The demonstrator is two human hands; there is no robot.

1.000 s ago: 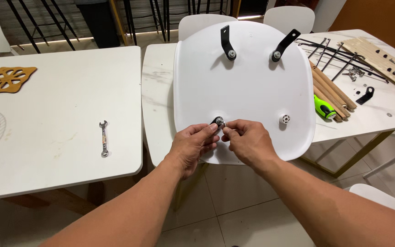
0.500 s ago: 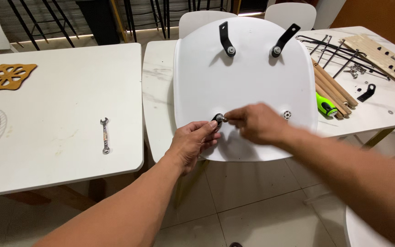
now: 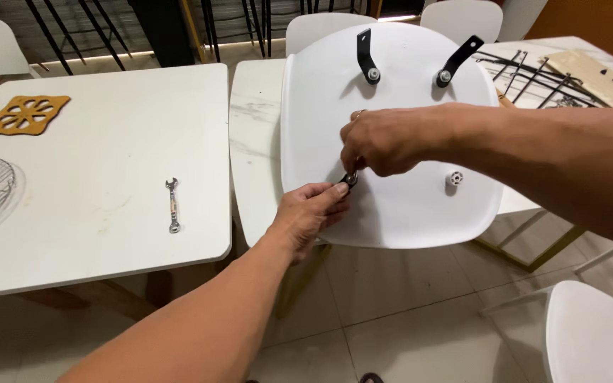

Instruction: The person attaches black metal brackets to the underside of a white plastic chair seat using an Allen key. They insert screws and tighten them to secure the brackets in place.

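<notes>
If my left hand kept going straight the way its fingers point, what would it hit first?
The left hand points up and right, so it would probably first meet the small metal fitting at its fingertips, then the right hand just beyond. Depth is unclear.

Furniture assembly workspace, white tables (image 3: 108,142), upturned chair seat (image 3: 391,106), wrench (image 3: 172,205), loose metal rods (image 3: 526,71)

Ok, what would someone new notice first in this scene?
Probably the white chair seat lying underside up across the table edge, centre frame, with both hands on a small bolt: left hand from below, right hand from above. Then the two black brackets at its far edge, and the wrench on the left table.
</notes>
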